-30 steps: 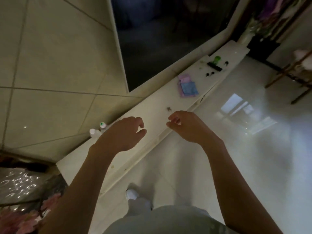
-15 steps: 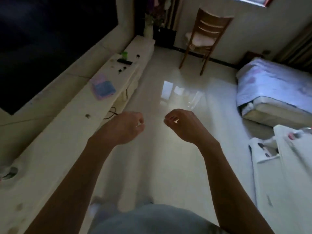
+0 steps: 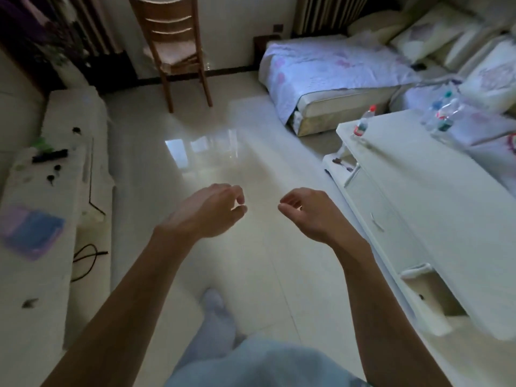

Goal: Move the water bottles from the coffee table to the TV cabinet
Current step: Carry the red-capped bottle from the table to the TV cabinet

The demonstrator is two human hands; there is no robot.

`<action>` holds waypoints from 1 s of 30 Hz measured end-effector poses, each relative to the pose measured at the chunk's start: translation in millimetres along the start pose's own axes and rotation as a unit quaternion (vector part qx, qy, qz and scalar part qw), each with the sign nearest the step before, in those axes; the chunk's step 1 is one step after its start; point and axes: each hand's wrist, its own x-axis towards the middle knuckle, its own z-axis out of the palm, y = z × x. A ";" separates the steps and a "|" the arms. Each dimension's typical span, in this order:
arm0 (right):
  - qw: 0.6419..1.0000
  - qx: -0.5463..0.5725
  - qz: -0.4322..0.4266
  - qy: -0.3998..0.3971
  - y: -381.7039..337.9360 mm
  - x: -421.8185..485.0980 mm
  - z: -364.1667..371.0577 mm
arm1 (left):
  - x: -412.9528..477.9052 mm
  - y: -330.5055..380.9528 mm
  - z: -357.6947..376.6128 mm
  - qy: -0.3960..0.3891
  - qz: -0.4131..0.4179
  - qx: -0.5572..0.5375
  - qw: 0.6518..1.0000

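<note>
The white coffee table stretches along the right. A clear water bottle with a red cap stands upright on its far left corner. Several more clear bottles with teal and red caps cluster at its far right edge. The white TV cabinet runs down the left side. My left hand and my right hand hover over the floor between the two, fingers loosely curled and apart, holding nothing.
A wooden chair stands at the back. A sofa with a floral cover and cushions lies behind the coffee table. On the cabinet lie a blue and purple cloth, a black remote and small dark items. A cable hangs down its front.
The view has swung right, from the TV cabinet and wall toward the coffee table and sofa. Both hands stay raised and empty in front of me.
</note>
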 end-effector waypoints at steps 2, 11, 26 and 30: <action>1.000 0.004 0.024 0.003 13.5 10.6 -3.9 | 21.9 1.7 3.1 -0.019 0.015 0.012 1.000; 0.994 -0.056 0.081 -0.040 35.4 113.7 -34.7 | 150.5 -24.2 -17.1 -0.055 0.068 0.026 0.996; 0.987 -0.023 0.157 -0.003 63.8 244.1 -92.8 | 338.9 -9.4 -42.8 -0.070 0.161 0.060 0.983; 0.980 -0.011 0.200 0.009 98.1 261.5 -110.6 | 380.1 5.9 -33.6 -0.102 0.188 0.082 0.973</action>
